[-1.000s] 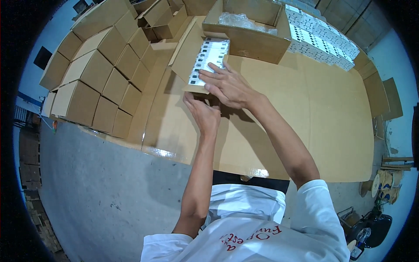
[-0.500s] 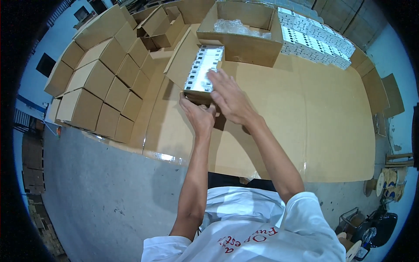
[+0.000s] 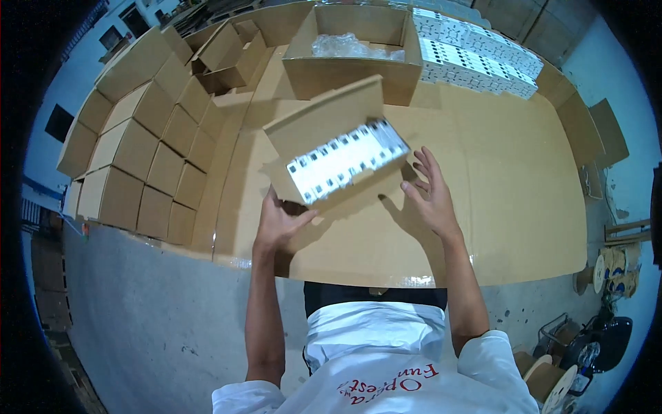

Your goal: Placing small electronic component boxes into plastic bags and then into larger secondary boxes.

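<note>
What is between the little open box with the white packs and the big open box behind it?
Nothing: in the head view only bare cardboard-covered table shows between the small box and the large open box.

near edge: bare cardboard-covered table (image 3: pixel 483 228), open to pass.
left edge: stacked closed cartons (image 3: pixel 148 165) wall it off.
far edge: large open carton (image 3: pixel 355 65) and rows of white boxes (image 3: pixel 476 52) block.

Closed cartons (image 3: pixel 148 162) stacked left; open carton (image 3: pixel 353 63) holding clear plastic (image 3: pixel 348 47); white boxes (image 3: pixel 483 58) rowed far right.
</note>
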